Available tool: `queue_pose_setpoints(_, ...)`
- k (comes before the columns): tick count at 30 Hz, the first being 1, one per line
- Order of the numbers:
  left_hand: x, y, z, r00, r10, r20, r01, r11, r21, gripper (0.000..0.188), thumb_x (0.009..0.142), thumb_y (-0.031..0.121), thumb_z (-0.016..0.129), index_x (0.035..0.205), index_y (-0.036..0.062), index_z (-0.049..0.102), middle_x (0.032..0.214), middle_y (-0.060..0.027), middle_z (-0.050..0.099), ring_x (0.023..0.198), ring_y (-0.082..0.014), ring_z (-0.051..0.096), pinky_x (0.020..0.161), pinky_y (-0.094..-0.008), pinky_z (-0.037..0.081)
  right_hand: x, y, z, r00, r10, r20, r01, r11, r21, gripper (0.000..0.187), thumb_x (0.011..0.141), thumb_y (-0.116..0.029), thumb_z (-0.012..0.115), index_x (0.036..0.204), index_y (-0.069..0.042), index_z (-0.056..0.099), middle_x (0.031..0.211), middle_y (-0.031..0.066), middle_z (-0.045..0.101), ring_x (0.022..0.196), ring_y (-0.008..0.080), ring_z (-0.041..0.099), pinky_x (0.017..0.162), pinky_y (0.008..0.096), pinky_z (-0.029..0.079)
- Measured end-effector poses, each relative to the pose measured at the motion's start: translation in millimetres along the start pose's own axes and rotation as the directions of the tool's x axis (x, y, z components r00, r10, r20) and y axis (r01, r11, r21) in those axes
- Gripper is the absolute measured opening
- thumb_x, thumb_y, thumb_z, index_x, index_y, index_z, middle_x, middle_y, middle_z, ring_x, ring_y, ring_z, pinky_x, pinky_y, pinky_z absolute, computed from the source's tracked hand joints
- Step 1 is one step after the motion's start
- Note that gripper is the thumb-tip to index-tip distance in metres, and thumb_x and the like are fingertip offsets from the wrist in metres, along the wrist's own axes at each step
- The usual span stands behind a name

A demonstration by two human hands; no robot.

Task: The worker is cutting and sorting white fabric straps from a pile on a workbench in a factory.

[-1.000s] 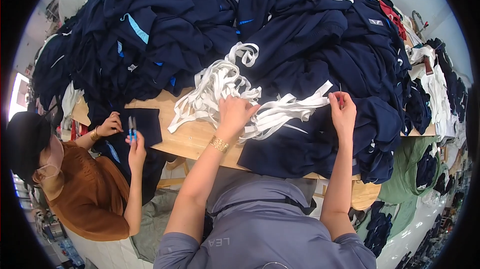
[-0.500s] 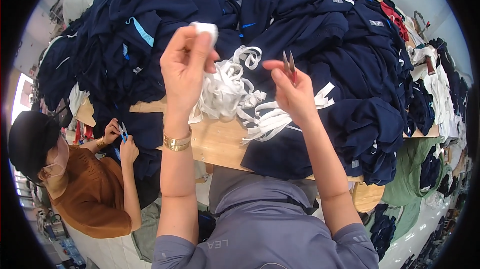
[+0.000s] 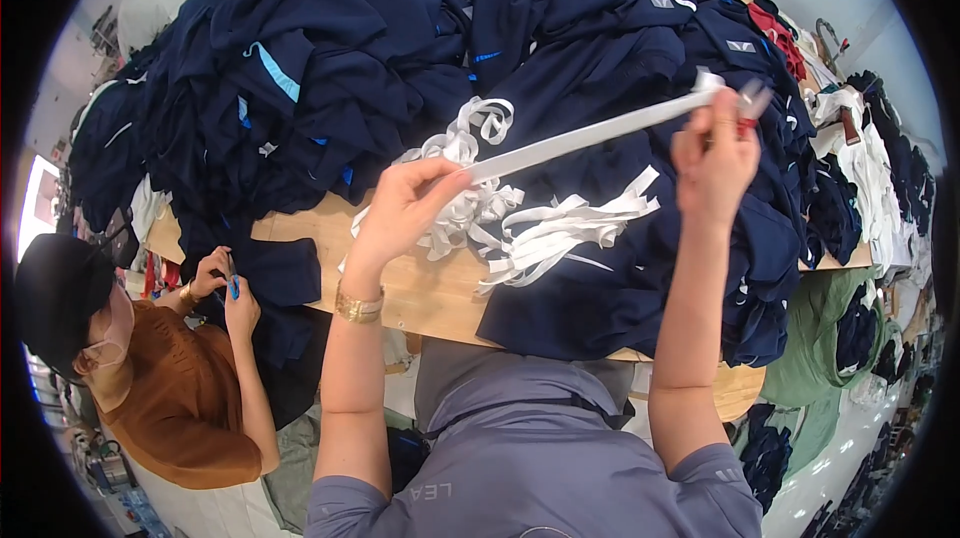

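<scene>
One white strip, held straight above the wooden table.
Left hand pinches its left end; right hand grips the other, plus red-handled snips, blurred. Below: white tangle; beside it, flatter strip bundle, partly on navy cloth. Heaped navy garments crowd the far side; co-worker at left.

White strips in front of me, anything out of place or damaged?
No damage shows. The tangled white pile looks untidy, with a loop curling onto the navy garments, whereas the bunch of strips beside it lies roughly aligned.
</scene>
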State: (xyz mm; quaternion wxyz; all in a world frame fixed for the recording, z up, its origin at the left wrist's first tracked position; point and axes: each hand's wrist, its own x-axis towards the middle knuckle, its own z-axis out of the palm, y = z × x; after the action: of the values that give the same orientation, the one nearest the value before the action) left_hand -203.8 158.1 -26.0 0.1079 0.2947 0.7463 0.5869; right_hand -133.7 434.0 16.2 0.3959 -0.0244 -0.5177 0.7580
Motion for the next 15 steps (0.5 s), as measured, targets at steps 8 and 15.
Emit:
queue_pose_setpoints(8,-18.4,-29.2,-2.4,0.953,-0.249,0.172,0.183,0.927,0.327,0.021,0.083,0.022,0.061,0.088,0.0029,0.067,0.061,-0.0040,0.058,0.056,-0.0090,0.049,0.054,-0.0262,0.039,-14.0,57.6,-87.7,0.991,-0.006,-0.134,-0.070,0.829,-0.554,0.018,0.090,-0.018,0.055,0.080,-0.003,0.054,0.067,-0.0045,0.047,0.061,0.0030,0.040,0.055,0.0185,0.033)
queue_pose_setpoints(15,-8.3,-34.1,85.2,0.976,-0.082,0.203,0.037,0.976,0.214,0.051,0.081,0.032,0.062,0.122,0.0037,0.050,0.117,-0.0212,0.054,0.106,-0.0334,0.053,0.086,-0.0364,0.044,-83.3,66.7,-43.4,0.930,0.366,-0.013,-0.357,0.896,-0.266,0.021,0.083,-0.003,0.061,0.102,-0.002,0.050,0.080,0.0043,0.061,0.064,0.0107,0.060,0.056,0.0202,0.045)
